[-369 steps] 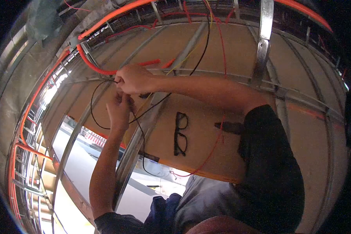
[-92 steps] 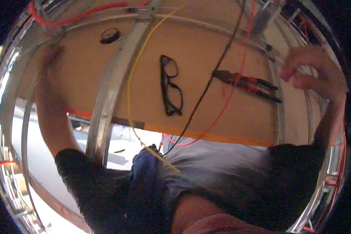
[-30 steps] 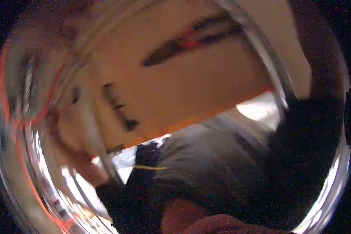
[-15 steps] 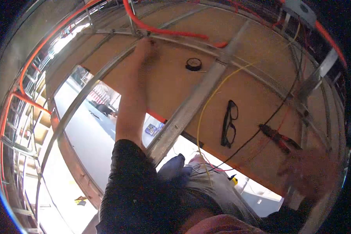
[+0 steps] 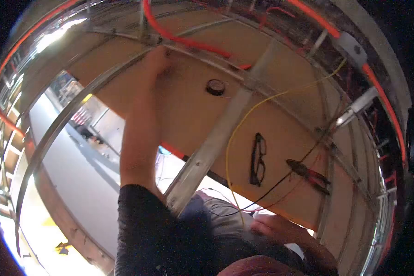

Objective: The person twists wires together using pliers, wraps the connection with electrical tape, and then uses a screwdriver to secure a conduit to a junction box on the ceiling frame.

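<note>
My left hand [image 5: 155,57] is raised overhead, its fingers curled on a metal rail [image 5: 101,80] of the ceiling frame, just below an orange conduit [image 5: 188,42]. My right hand [image 5: 276,227] is down at my waist, under the edge of the brown board [image 5: 193,115]. Its fingers are curled; what it holds is not visible. A yellow wire [image 5: 237,131] and a black wire [image 5: 280,181] hang down toward it. Black glasses [image 5: 257,158], red-handled pliers [image 5: 310,175] and a black tape roll [image 5: 215,86] lie on the board.
A wide metal stud [image 5: 207,149] crosses the board diagonally. More metal framing and orange conduit [image 5: 382,96] run along the right. Through the open frame at left, a floor far below [image 5: 73,179] is visible, with a wooden beam [image 5: 64,221].
My right hand has dropped from beside the pliers to my waist. The view has shifted slightly; my left hand stays on the rail.
</note>
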Demonstrator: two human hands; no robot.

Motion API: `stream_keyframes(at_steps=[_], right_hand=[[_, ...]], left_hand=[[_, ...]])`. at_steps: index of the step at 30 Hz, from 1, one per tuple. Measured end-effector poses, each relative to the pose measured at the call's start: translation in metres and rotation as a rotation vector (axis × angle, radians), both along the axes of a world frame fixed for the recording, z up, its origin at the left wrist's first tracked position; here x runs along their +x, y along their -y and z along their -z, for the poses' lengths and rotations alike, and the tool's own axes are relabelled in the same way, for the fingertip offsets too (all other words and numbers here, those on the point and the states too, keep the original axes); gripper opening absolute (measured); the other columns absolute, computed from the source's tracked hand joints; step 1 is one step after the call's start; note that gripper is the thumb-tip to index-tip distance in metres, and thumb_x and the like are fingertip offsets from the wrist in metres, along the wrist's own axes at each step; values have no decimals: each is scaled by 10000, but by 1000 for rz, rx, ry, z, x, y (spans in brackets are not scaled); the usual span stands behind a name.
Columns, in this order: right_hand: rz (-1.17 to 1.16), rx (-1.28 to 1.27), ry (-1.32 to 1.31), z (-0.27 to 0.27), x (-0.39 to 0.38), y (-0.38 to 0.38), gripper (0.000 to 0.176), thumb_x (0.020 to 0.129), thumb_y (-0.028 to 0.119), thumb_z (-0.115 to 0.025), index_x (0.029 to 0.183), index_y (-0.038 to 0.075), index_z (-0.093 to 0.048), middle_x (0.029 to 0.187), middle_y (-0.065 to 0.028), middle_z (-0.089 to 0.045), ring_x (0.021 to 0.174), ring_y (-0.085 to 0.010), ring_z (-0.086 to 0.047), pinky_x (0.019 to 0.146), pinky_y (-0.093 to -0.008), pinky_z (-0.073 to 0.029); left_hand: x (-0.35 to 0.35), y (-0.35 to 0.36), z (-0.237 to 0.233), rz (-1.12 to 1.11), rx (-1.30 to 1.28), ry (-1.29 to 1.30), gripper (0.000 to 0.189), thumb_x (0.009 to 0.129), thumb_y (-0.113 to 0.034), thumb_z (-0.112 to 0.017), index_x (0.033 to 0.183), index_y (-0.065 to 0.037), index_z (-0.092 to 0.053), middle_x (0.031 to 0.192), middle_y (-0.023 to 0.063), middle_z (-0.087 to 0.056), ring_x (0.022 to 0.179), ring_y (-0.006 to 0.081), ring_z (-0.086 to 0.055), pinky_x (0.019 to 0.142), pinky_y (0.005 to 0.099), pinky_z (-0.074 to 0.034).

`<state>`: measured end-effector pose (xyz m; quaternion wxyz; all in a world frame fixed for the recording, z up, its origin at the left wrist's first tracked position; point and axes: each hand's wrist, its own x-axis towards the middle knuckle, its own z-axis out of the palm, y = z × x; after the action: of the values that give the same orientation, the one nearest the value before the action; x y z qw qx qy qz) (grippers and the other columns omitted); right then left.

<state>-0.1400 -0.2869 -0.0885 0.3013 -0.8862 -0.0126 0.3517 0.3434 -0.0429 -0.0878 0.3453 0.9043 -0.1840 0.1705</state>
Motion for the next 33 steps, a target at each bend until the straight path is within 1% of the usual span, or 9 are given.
stream_keyframes(at_steps=[5,8,15,17,20,23,26,29,33], right_hand=[[198,189,69,52,14,-7,370,1024,330,-465,1198,30,-595,1040,-115,-643,998,-240,-618,855,-362,-470],[483,255,-101,73,27,-18,447,1013,294,-501,1353,6,-471,1062,-115,-595,1012,-195,-562,911,-323,-438],[124,191,56,152,60,-20,592,956,298,-577,1421,-7,-375,1193,-125,-531,1034,-184,-554,903,-339,-452],[158,190,-61,140,69,-26,631,931,291,-610,1432,-7,-368,1206,-137,-526,1049,-199,-557,917,-341,-450],[216,145,23,166,82,-32,624,918,272,-625,1419,-5,-377,1207,-176,-549,1028,-235,-579,887,-350,-477],[164,72,169,201,93,-19,598,921,264,-621,1386,-31,-390,1158,-201,-598,1001,-244,-611,862,-356,-501],[298,177,-86,233,100,0,613,904,268,-642,1346,-85,-406,1053,-183,-661,936,-240,-641,842,-332,-509],[416,313,-6,409,81,85,506,863,278,-689,1208,-66,-553,925,-160,-675,801,-211,-647,721,-330,-529],[455,149,-217,425,30,144,465,847,303,-699,1135,-44,-586,854,-137,-651,739,-190,-624,662,-331,-516]], left_hand=[[53,5,29,-221,171,-6,363,883,-310,-611,1127,-42,-637,1130,209,-667,1065,388,-636,894,509,-501],[9,0,5,-81,12,-46,372,905,-292,-565,1159,-21,-599,1149,236,-647,1075,418,-620,902,530,-497],[12,-8,7,-101,156,-18,276,910,-174,-519,1108,0,-601,1145,247,-635,1083,434,-609,900,538,-496],[43,0,25,-79,209,71,246,906,-137,-504,1082,-5,-613,1147,242,-637,1069,428,-617,886,533,-502],[211,22,93,-125,34,-283,226,903,-134,-510,1044,-8,-633,1130,239,-646,1053,421,-628,874,526,-508],[35,3,20,-109,231,88,225,900,-133,-519,1031,0,-644,1100,229,-662,1043,416,-636,859,520,-512],[49,6,24,-115,141,26,234,892,-143,-534,1025,8,-654,1067,229,-674,1026,406,-647,852,511,-516],[40,1,21,-85,176,29,249,892,-155,-528,1031,2,-662,1071,231,-674,1025,402,-649,859,504,-516],[29,3,15,-49,232,34,271,892,-174,-520,1041,-8,-673,1077,234,-674,1024,394,-653,870,492,-515]])
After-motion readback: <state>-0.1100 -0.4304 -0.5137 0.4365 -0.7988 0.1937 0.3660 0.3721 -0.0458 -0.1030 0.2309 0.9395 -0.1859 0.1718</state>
